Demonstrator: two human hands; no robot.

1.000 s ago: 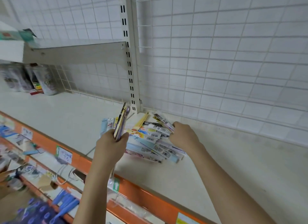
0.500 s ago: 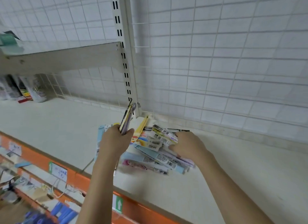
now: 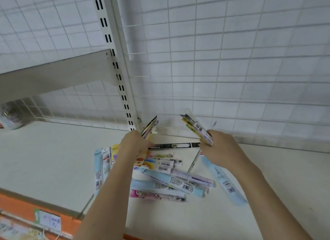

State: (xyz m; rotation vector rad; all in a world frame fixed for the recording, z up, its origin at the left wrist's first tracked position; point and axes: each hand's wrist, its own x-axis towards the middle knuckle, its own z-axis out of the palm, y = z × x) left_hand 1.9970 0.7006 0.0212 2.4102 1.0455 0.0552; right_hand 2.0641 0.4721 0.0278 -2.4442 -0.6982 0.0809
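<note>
While above packs on the shelf — left hand tight round one bundle, right hand round a second bundle.

Bare left hand, bare right hand; forearms bare, slender, uncovered down to frame edge

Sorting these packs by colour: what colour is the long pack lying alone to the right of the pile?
The long pack is light blue, seen in the head view.
</note>
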